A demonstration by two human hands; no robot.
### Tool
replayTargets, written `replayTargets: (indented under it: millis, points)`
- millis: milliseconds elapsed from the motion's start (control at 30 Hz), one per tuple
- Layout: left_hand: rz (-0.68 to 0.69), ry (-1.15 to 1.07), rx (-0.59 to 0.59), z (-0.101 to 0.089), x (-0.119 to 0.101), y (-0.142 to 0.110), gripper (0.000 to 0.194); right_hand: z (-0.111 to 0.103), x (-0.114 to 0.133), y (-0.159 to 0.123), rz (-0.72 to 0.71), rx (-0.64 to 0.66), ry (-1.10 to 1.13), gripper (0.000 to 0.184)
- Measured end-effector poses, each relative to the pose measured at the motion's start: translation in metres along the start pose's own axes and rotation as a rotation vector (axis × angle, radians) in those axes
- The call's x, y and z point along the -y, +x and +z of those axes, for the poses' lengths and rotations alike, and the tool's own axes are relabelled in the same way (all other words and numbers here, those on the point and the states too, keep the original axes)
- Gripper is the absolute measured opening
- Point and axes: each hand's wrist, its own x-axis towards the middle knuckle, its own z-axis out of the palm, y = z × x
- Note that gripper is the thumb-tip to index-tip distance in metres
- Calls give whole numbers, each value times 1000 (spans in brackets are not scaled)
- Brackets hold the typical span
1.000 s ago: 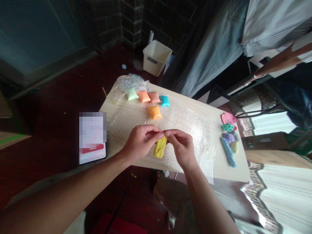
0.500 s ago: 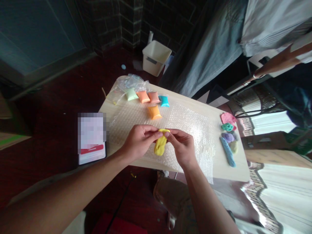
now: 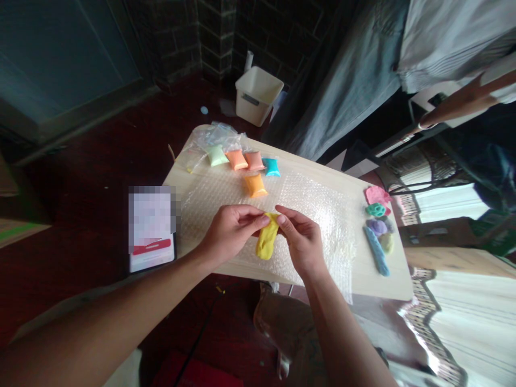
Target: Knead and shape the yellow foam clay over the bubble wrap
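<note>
A long, flattened piece of yellow modelling clay (image 3: 266,243) hangs over the bubble wrap, held at its upper end. My left hand (image 3: 236,231) pinches its top left corner between thumb and fingers. At the top right edge, the thumb of my right hand (image 3: 302,236) presses on the clay, while the index finger is raised slightly above it; the other fingers are partly hidden. Just beyond my hands lies an orange clay packet (image 3: 256,186). Behind it sit a pale green packet (image 3: 217,155), two orange-toned packets (image 3: 237,160) and a blue packet (image 3: 272,167).
Bubble wrap (image 3: 322,215) covers much of the wooden table (image 3: 399,282). Shaped clay pieces, including a blue strip (image 3: 377,252) and a pink piece (image 3: 377,194), lie at the right end. A tablet (image 3: 153,260) is at the left edge. A person's arm (image 3: 459,107) shows upper right.
My right index finger has lifted from the top edge of the clay, and the thumb has shifted slightly right. The clay's lower end hangs slightly lower; my left hand keeps its pinch.
</note>
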Motion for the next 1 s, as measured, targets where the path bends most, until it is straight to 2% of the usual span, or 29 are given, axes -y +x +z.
replayTargets:
  millis: [167, 300, 433, 600, 833, 1000]
  points:
    - [9, 21, -32, 1, 2, -1, 20, -1, 3, 0, -39, 11, -97, 16]
    - [52, 28, 11, 1, 3, -1, 28, 0, 8, -1, -75, 1, -142, 14]
    - [62, 84, 34, 1, 2, -1, 24, 4, 7, -2, -76, 18, -124, 14]
    - [75, 119, -23, 0, 0, -1, 21, 6, 6, -1, -53, -1, -84, 18]
    - [81, 82, -77, 1, 0, -2, 19, 6, 11, -3, -125, 13, -185, 14]
    - [82, 47, -129, 2, 3, -2, 21, 11, 8, -4, -51, 39, -101, 21]
